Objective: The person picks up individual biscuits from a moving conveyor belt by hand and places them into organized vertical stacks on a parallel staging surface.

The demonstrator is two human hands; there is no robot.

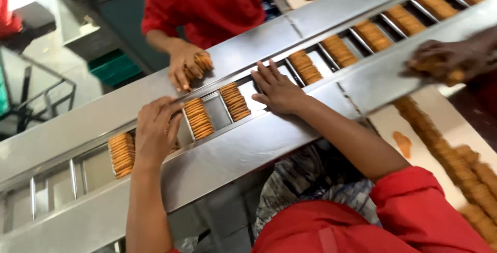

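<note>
Head view, looking down: your left hand is planted over one pocket of the steel conveyor, fingers curled down onto a stack of biscuits that is mostly hidden under your palm. I cannot tell whether the fingers actually grip that stack or only press on it. Just left of that hand, a full biscuit stack lies on edge in the next pocket. To the right of it, a second stack fills its pocket, and a third stack sits one pocket further up the line.

Your right hand lies flat across the channel, fingers spread wide and holding nothing, fingertips resting at the edge of an unfilled pocket. Just beyond it, a fourth stack lies in its slot, and more filled pockets run away toward the top right.

Across the conveyor, a co-worker in a red shirt has a hand closed around a bundle of biscuits at the far rail. At the right edge, another person's hand grasps biscuits over the near rail, blurred. Below that, a long row of biscuits lies on a pale surface beside you, with a smear of orange crumbs near it.
</note>
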